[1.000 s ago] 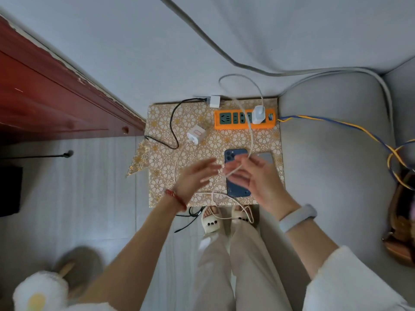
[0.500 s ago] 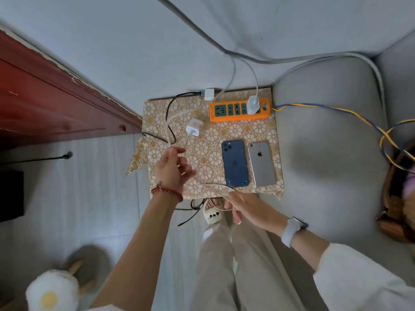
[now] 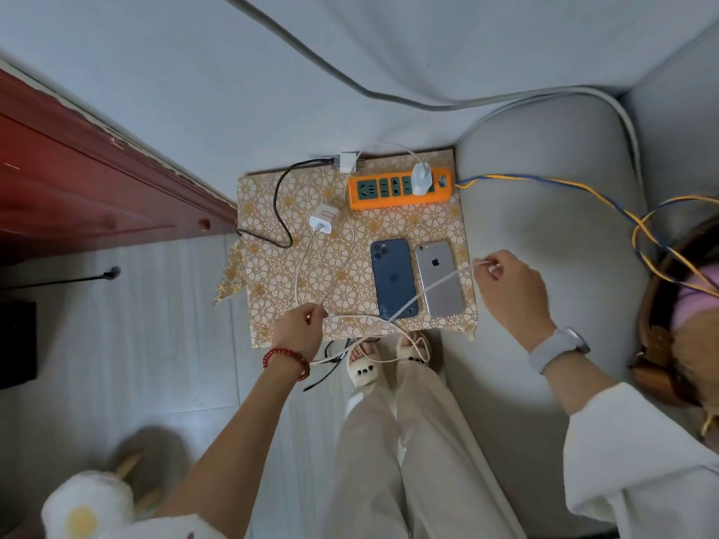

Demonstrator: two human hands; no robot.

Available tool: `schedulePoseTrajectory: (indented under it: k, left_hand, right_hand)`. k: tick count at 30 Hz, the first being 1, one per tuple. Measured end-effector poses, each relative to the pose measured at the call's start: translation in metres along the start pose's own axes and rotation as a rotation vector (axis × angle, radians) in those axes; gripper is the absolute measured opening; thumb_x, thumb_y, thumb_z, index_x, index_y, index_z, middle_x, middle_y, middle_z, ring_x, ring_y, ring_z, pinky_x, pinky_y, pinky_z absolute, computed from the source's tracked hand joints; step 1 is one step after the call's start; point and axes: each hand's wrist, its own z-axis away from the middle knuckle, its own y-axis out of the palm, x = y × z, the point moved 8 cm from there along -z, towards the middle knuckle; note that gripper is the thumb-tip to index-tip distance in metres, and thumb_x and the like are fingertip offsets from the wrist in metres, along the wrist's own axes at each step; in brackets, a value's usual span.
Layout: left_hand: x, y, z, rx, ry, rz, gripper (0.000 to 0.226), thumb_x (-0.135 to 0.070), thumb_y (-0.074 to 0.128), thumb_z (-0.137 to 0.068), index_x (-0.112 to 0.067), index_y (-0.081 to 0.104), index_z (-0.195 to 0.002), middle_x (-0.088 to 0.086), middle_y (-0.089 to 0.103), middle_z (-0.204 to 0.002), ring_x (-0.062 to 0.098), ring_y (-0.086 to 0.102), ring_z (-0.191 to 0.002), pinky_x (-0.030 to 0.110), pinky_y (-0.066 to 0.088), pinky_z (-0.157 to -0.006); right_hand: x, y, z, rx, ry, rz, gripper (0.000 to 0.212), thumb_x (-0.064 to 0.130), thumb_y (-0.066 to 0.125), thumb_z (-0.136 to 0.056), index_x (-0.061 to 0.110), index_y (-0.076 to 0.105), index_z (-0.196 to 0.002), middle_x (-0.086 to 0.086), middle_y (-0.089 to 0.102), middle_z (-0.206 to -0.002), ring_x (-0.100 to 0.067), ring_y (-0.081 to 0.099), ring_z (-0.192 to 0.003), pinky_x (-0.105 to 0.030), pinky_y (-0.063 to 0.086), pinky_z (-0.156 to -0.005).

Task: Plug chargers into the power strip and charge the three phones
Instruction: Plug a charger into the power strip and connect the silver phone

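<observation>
Hands first: the right hand (image 3: 509, 289) is closed in a pinch on the free end of a white cable (image 3: 435, 284), held just past the right edge of the worktop (image 3: 350, 266), over the grey sofa (image 3: 544, 227). The left hand (image 3: 299, 330) is curled shut around the same cable at the worktop's near edge. Between them the cable runs slantwise over a silver phone (image 3: 437, 280) and the lower corner of a blue phone (image 3: 393, 278), which lie face down side by side. An orange power strip (image 3: 400, 188) sits at the far edge with one white charger (image 3: 421, 178) plugged in. A second white charger (image 3: 323, 219) lies loose to the left, near a black cable (image 3: 278, 212); a third (image 3: 347, 162) rests beyond the strip.
</observation>
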Motion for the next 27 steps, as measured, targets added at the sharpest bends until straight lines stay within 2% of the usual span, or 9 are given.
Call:
schedulePoseTrajectory:
  k: [4, 7, 9, 12, 15, 18, 23, 25, 27]
  left_hand:
    - [-0.001, 0.023, 0.014, 0.067, 0.075, -0.18, 0.031, -0.028, 0.039, -0.093, -0.01, 0.061, -0.08, 0.001, 0.053, -0.055, 0.021, 0.05, -0.055, 0.027, 0.044, -0.057]
    - [0.006, 0.043, 0.024, 0.138, 0.098, -0.303, 0.031, -0.029, 0.037, -0.093, -0.012, 0.055, -0.074, 0.008, 0.06, -0.068, 0.027, 0.055, -0.066, 0.03, 0.045, -0.061]
    - [0.012, 0.052, 0.027, 0.171, 0.083, -0.393, 0.031, -0.027, 0.035, -0.094, -0.01, 0.058, -0.082, 0.013, 0.066, -0.082, 0.03, 0.058, -0.077, 0.033, 0.046, -0.067]
    - [0.023, 0.059, 0.029, 0.176, -0.038, -0.473, 0.032, -0.024, 0.031, -0.095, -0.007, 0.057, -0.103, 0.015, 0.057, -0.112, 0.032, 0.056, -0.097, 0.038, 0.046, -0.079]
    - [0.028, 0.06, 0.029, 0.136, -0.162, -0.417, 0.043, -0.028, 0.038, -0.092, -0.01, 0.036, -0.131, 0.013, 0.033, -0.138, 0.033, 0.04, -0.123, 0.046, 0.037, -0.097]
    - [0.002, 0.056, 0.023, -0.014, -0.057, -0.342, 0.053, -0.032, 0.043, -0.089, -0.015, 0.028, -0.136, 0.011, 0.027, -0.144, 0.032, 0.029, -0.13, 0.05, 0.033, -0.103]
    - [-0.056, 0.08, -0.003, -0.05, 0.141, -0.034, 0.041, -0.013, 0.044, -0.088, -0.009, 0.043, -0.129, 0.012, 0.038, -0.136, 0.027, 0.039, -0.124, 0.039, 0.04, -0.098]
    - [-0.067, 0.095, -0.017, -0.032, 0.132, 0.03, 0.039, -0.01, 0.042, -0.088, -0.01, 0.045, -0.127, 0.01, 0.04, -0.135, 0.025, 0.042, -0.122, 0.033, 0.04, -0.095]
    - [-0.073, 0.113, -0.029, 0.022, 0.097, 0.13, 0.038, -0.007, 0.04, -0.089, -0.01, 0.046, -0.127, 0.011, 0.045, -0.133, 0.024, 0.046, -0.119, 0.026, 0.038, -0.091]
  right_hand:
    - [-0.011, 0.025, -0.003, 0.19, 0.41, -1.099, 0.022, -0.007, 0.039, -0.086, 0.006, 0.056, -0.085, -0.017, 0.057, -0.094, -0.03, 0.06, -0.086, -0.032, 0.053, -0.071]
    - [-0.022, 0.032, -0.007, 0.103, 0.574, -1.331, 0.01, 0.0, 0.045, -0.088, 0.005, 0.048, -0.097, -0.01, 0.053, -0.078, -0.023, 0.058, -0.069, -0.027, 0.056, -0.06]
    - [-0.032, 0.035, -0.013, 0.061, 0.573, -1.274, 0.005, 0.012, 0.049, -0.09, 0.013, 0.047, -0.094, -0.001, 0.05, -0.057, -0.014, 0.05, -0.051, -0.02, 0.048, -0.045]
    - [-0.033, 0.039, -0.019, 0.166, 0.355, -0.867, 0.015, 0.019, 0.046, -0.091, 0.016, 0.059, -0.084, 0.01, 0.041, -0.035, -0.01, 0.039, -0.034, -0.017, 0.033, -0.037]
    - [-0.033, 0.052, -0.016, 0.234, 0.241, -0.611, 0.024, 0.013, 0.037, -0.094, 0.003, 0.058, -0.101, -0.002, 0.048, -0.052, -0.015, 0.049, -0.042, -0.025, 0.043, -0.044]
    - [-0.034, 0.065, -0.014, 0.272, 0.205, -0.513, 0.016, 0.015, 0.033, -0.096, 0.006, 0.047, -0.096, -0.01, 0.057, -0.073, -0.026, 0.056, -0.068, -0.035, 0.049, -0.064]
    - [-0.032, 0.088, -0.026, 0.302, 0.089, -0.235, 0.018, 0.013, 0.029, -0.096, 0.004, 0.045, -0.095, -0.003, 0.045, -0.075, -0.023, 0.045, -0.072, -0.022, 0.029, -0.049]
    - [-0.031, 0.099, -0.033, 0.323, 0.047, -0.16, 0.018, 0.009, 0.032, -0.095, 0.001, 0.048, -0.096, -0.016, 0.05, -0.089, -0.027, 0.049, -0.084, -0.028, 0.039, -0.063]
    - [-0.031, 0.108, -0.036, 0.321, 0.005, -0.099, 0.019, 0.006, 0.034, -0.094, -0.003, 0.051, -0.096, -0.024, 0.053, -0.104, -0.033, 0.05, -0.101, -0.04, 0.041, -0.089]
